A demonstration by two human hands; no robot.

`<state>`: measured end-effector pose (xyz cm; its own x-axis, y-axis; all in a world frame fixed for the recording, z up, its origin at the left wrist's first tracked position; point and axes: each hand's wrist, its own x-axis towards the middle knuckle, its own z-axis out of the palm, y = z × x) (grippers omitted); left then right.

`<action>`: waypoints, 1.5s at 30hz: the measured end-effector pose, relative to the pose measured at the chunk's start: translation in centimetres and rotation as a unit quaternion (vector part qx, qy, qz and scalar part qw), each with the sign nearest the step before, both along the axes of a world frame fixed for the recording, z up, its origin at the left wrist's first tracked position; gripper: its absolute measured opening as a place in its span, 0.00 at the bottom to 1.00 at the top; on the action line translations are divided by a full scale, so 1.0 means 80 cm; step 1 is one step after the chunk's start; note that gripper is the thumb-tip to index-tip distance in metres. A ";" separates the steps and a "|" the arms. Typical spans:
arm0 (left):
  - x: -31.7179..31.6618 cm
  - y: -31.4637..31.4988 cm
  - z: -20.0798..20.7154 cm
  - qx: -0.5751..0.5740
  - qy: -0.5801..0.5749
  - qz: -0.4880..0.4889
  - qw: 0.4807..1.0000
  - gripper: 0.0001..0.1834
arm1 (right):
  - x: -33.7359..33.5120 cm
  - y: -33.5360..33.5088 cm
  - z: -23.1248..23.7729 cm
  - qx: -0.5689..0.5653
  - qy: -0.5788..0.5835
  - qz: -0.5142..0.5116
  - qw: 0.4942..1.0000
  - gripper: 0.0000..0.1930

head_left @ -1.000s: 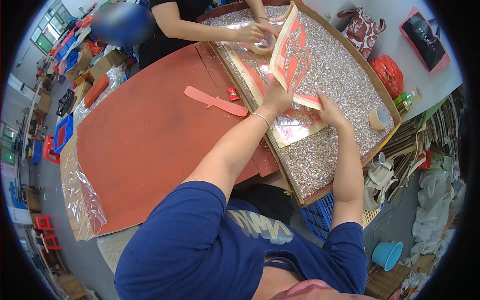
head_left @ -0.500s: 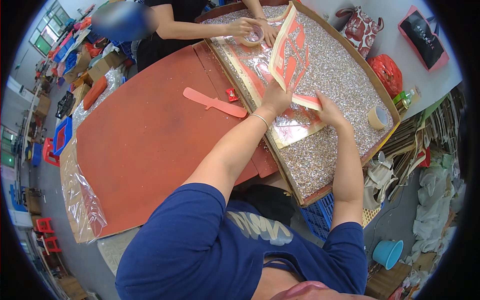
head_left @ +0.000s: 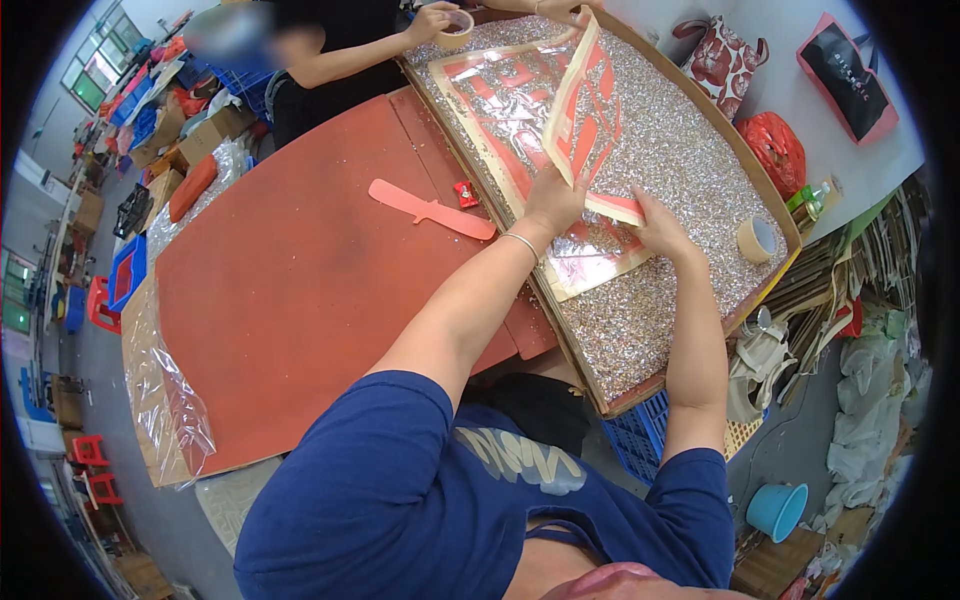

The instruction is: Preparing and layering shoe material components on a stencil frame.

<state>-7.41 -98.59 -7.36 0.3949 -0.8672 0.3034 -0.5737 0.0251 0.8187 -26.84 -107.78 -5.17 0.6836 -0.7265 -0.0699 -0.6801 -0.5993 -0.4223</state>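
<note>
My left hand [head_left: 557, 203] is closed on the taped edge of a raised sheet [head_left: 582, 140], a clear film with coral-red shapes and a cream tape border. Its near corner is pinched between the fingers of my right hand [head_left: 662, 228]. The sheet slants up from a tray [head_left: 574, 352] of silvery glitter flakes. Beneath it a similar taped film [head_left: 480, 105] lies flat on the flakes; whether the two are joined I cannot tell. Across the tray, a co-worker's hand [head_left: 432, 20] holds a tape roll [head_left: 456, 32], and their other hand is near the sheet's far end.
Left of the tray is a red-brown table [head_left: 290, 290] with a coral paddle-shaped strip [head_left: 430, 209] and a small red packet [head_left: 465, 194]. Another tape roll [head_left: 757, 240] rests in the flakes at right. A blue bucket [head_left: 777, 512] stands on the floor.
The co-worker's hands have drawn back from the film toward the far edge, and the tape roll has moved up and left with one. My hands have hardly moved.
</note>
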 end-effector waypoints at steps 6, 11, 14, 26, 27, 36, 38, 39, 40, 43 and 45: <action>-0.003 -0.004 -0.009 -0.040 -0.018 0.008 0.999 0.18 | 0.004 0.001 0.002 -0.053 0.028 -0.027 0.998 0.29; -0.013 -0.015 -0.001 -0.068 -0.032 0.000 0.997 0.19 | 0.002 -0.006 0.000 -0.126 -0.034 -0.071 0.989 0.25; -0.026 -0.032 0.031 0.006 -0.011 -0.044 0.999 0.20 | -0.005 -0.016 -0.001 -0.146 -0.076 -0.119 0.979 0.23; -0.108 -0.093 0.293 -0.149 -0.059 -0.144 0.976 0.29 | -0.015 -0.007 0.045 -0.276 -0.465 -0.175 0.823 0.17; -0.111 -0.086 0.308 -0.174 -0.059 -0.147 0.972 0.27 | -0.016 -0.003 0.049 -0.231 -0.487 -0.173 0.825 0.16; -0.106 -0.042 0.372 -0.179 -0.106 -0.214 0.954 0.12 | -0.014 -0.001 0.050 -0.258 -0.549 -0.139 0.783 0.20; -0.101 -0.037 0.398 -0.148 -0.101 -0.185 0.966 0.16 | -0.014 -0.003 0.050 -0.199 -0.563 -0.098 0.796 0.25; -0.105 -0.031 0.406 -0.139 -0.100 -0.173 0.970 0.18 | -0.012 -0.004 0.051 -0.185 -0.570 -0.069 0.798 0.28; -0.104 -0.025 0.416 -0.131 -0.100 -0.161 0.973 0.21 | -0.010 -0.002 0.051 -0.172 -0.578 -0.028 0.797 0.31; -0.105 0.017 0.419 -0.187 -0.335 0.176 0.907 0.18 | 0.008 0.014 0.051 -0.254 -0.485 -0.043 0.836 0.34; -0.054 0.067 0.422 -0.324 -0.175 -0.075 0.927 0.18 | 0.030 0.037 0.048 -0.249 -0.486 -0.032 0.837 0.33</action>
<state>-11.73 -93.20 26.37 0.0645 -0.4956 0.8661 -0.7512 0.5472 0.3691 -24.48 -104.85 -1.33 0.2000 -0.5381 0.8188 -0.1973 -0.8407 -0.5043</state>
